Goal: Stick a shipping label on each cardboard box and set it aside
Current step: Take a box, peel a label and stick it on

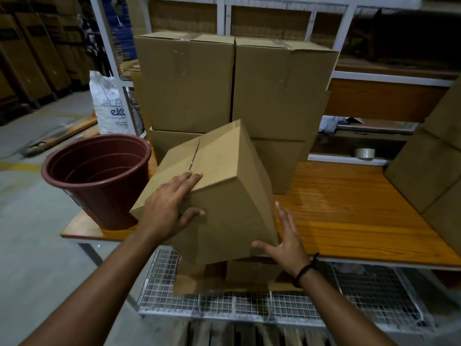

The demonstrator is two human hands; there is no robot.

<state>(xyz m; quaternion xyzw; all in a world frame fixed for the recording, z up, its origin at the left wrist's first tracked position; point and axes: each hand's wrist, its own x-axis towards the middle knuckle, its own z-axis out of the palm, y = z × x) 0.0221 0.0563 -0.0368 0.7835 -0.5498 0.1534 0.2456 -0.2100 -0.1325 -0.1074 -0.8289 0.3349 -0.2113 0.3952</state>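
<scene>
A plain cardboard box [224, 186] is tilted in the air over the front edge of the wooden table [349, 213], its taped top seam facing up and to the left. My left hand [169, 208] grips its near left corner, with the fingers laid on the top face and the thumb curled onto the front face. My right hand [287, 240] presses flat against the box's lower right side, fingers straight, thumb under the bottom edge. I see no shipping label on the box or anywhere else.
Large cardboard boxes [187, 83] are stacked at the back of the table and more boxes [429, 171] on the right. A dark red bucket [99, 176] stands on the table's left end. A tape roll [364, 153] lies on the rear shelf. Flattened cardboard [249, 273] rests on the wire shelf below.
</scene>
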